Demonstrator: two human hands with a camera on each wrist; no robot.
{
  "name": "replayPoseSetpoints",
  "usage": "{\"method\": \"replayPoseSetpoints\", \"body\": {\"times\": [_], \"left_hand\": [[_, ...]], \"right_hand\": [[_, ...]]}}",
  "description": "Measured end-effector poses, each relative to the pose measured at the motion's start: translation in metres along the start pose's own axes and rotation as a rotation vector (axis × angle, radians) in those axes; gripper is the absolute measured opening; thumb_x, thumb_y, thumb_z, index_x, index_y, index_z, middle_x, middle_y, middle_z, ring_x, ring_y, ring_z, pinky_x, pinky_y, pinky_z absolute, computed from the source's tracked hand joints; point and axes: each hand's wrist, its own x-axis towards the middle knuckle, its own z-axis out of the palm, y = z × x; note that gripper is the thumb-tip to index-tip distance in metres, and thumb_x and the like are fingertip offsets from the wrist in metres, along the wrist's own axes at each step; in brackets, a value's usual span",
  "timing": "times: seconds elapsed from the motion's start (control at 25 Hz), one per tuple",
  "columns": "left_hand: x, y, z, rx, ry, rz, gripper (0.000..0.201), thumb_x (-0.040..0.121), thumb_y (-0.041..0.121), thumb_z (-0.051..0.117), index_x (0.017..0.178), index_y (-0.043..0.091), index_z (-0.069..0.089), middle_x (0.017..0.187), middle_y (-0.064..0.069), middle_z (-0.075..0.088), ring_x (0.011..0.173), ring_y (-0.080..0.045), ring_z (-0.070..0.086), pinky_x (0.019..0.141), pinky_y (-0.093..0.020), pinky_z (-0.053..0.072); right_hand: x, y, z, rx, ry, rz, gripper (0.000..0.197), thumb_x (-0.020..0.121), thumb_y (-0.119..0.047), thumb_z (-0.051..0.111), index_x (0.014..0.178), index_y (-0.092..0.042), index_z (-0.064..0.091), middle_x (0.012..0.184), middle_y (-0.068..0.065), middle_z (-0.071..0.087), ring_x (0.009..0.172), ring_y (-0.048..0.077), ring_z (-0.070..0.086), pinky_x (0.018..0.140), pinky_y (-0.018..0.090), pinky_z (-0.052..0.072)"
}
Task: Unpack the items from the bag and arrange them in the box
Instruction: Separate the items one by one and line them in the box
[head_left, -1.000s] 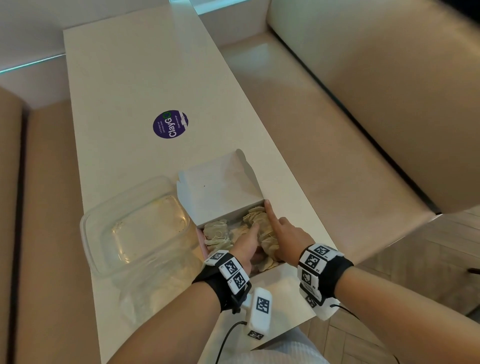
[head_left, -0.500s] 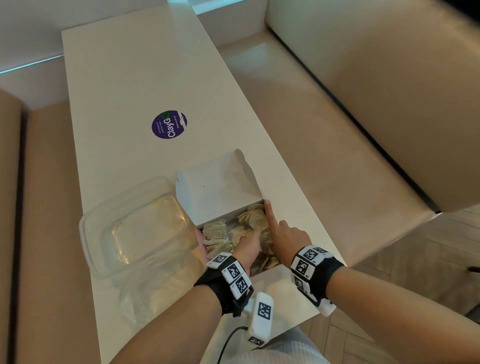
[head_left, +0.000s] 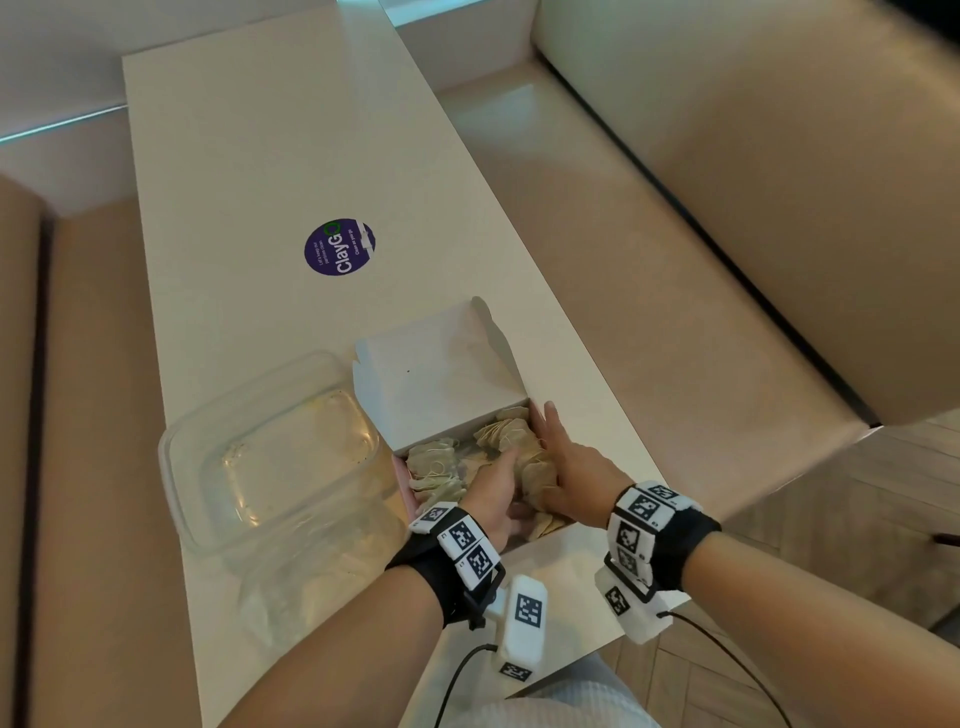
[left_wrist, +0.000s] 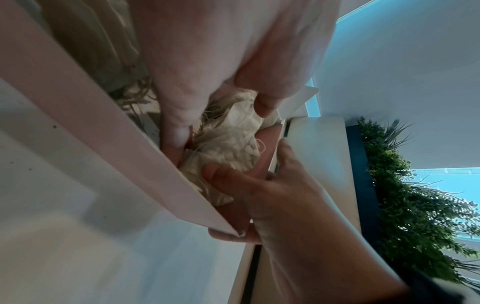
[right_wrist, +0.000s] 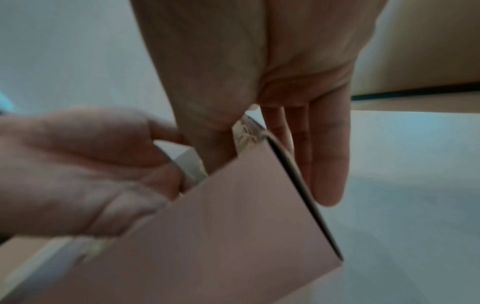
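A pink box with its white lid folded back stands at the table's near end, filled with tan tea bags. My left hand reaches into the box from the near side. In the left wrist view its fingers and thumb curl round a clump of tea bags. My right hand lies along the box's right wall, fingers straight outside the pink box, thumb pressing the tea bags inside.
A clear plastic container rests on a crumpled clear bag just left of the box. A purple round sticker marks the white table farther off. Tan sofa seats flank the table on both sides.
My left hand has pushed a little deeper among the tea bags on the right side of the box. The right hand has stayed against the right wall, sliding slightly nearer.
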Motion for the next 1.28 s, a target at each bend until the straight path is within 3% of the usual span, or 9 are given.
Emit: {"method": "replayPoseSetpoints", "body": {"times": [0.12, 0.2, 0.28, 0.44, 0.6, 0.8, 1.08, 1.16, 1.28], "left_hand": [[0.0, 0.001, -0.005, -0.003, 0.019, 0.031, 0.038, 0.097, 0.047, 0.043, 0.113, 0.018, 0.061, 0.091, -0.006, 0.067, 0.08, -0.022, 0.061, 0.066, -0.032, 0.05], [0.003, 0.002, -0.008, -0.011, 0.047, 0.057, 0.033, 0.097, 0.044, 0.043, 0.108, 0.018, 0.061, 0.09, -0.006, 0.065, 0.082, -0.021, 0.061, 0.07, -0.033, 0.051], [0.007, 0.005, -0.009, -0.031, 0.073, 0.082, 0.031, 0.096, 0.043, 0.044, 0.093, 0.018, 0.061, 0.085, -0.006, 0.064, 0.078, -0.02, 0.06, 0.073, -0.032, 0.049], [0.008, 0.009, -0.004, -0.082, 0.077, 0.088, 0.032, 0.098, 0.042, 0.042, 0.107, 0.019, 0.063, 0.096, -0.004, 0.069, 0.082, -0.018, 0.063, 0.066, -0.03, 0.049], [0.004, 0.008, -0.002, -0.091, 0.064, 0.086, 0.03, 0.098, 0.041, 0.04, 0.11, 0.022, 0.06, 0.105, -0.004, 0.068, 0.087, -0.018, 0.061, 0.067, -0.029, 0.046], [0.007, 0.005, -0.002, -0.101, 0.081, 0.109, 0.042, 0.097, 0.045, 0.043, 0.118, 0.015, 0.062, 0.109, -0.006, 0.069, 0.094, -0.022, 0.063, 0.075, -0.034, 0.051], [0.006, 0.012, 0.004, -0.161, 0.175, 0.186, 0.044, 0.087, 0.045, 0.05, 0.118, 0.015, 0.059, 0.109, -0.008, 0.068, 0.104, -0.026, 0.064, 0.096, -0.043, 0.051], [0.003, 0.017, 0.004, -0.185, 0.128, 0.178, 0.029, 0.099, 0.036, 0.042, 0.1, 0.016, 0.063, 0.091, -0.005, 0.069, 0.091, -0.02, 0.065, 0.084, -0.037, 0.053], [0.0, 0.017, 0.007, -0.169, 0.072, 0.136, 0.039, 0.101, 0.04, 0.036, 0.09, 0.015, 0.064, 0.076, -0.002, 0.072, 0.07, -0.013, 0.067, 0.061, -0.028, 0.05]], "right_hand": [[-0.014, 0.002, -0.009, -0.106, 0.12, -0.068, 0.09, 0.079, -0.025, 0.06, 0.147, -0.027, 0.002, 0.125, 0.005, 0.044, 0.106, 0.024, 0.05, 0.087, 0.035, 0.048], [-0.025, -0.003, -0.011, -0.199, 0.24, -0.27, 0.056, 0.081, -0.021, 0.053, 0.134, -0.025, 0.036, 0.118, 0.002, 0.046, 0.104, 0.024, 0.047, 0.086, 0.034, 0.047], [-0.035, -0.007, -0.011, -0.213, 0.062, -0.401, 0.039, 0.08, -0.018, 0.05, 0.119, -0.023, 0.049, 0.111, -0.002, 0.05, 0.098, 0.023, 0.054, 0.08, 0.035, 0.05], [-0.038, -0.01, -0.002, -0.518, -0.303, -0.269, 0.057, 0.082, -0.017, 0.046, 0.135, -0.036, 0.039, 0.129, -0.006, 0.051, 0.109, 0.025, 0.057, 0.086, 0.035, 0.05], [-0.03, -0.016, 0.007, -0.864, -0.328, -0.248, 0.034, 0.094, -0.017, 0.039, 0.125, -0.019, 0.054, 0.12, 0.008, 0.06, 0.1, 0.032, 0.061, 0.081, 0.037, 0.05], [-0.037, -0.021, 0.007, -0.98, -0.301, -0.247, 0.03, 0.099, -0.017, 0.036, 0.119, -0.004, 0.055, 0.12, 0.013, 0.059, 0.104, 0.033, 0.061, 0.083, 0.039, 0.049], [-0.038, -0.012, 0.01, -0.731, -0.269, -0.175, 0.036, 0.093, -0.014, 0.044, 0.129, -0.01, 0.042, 0.125, 0.01, 0.055, 0.102, 0.032, 0.061, 0.084, 0.039, 0.051], [-0.042, -0.007, 0.004, -0.595, -0.21, -0.222, 0.043, 0.089, -0.014, 0.05, 0.13, -0.017, 0.037, 0.126, 0.006, 0.048, 0.1, 0.03, 0.059, 0.08, 0.038, 0.052], [-0.053, 0.0, -0.01, -0.368, -0.039, -0.283, 0.031, 0.086, -0.022, 0.052, 0.117, -0.024, 0.047, 0.114, -0.002, 0.05, 0.092, 0.022, 0.058, 0.073, 0.034, 0.051]]}}
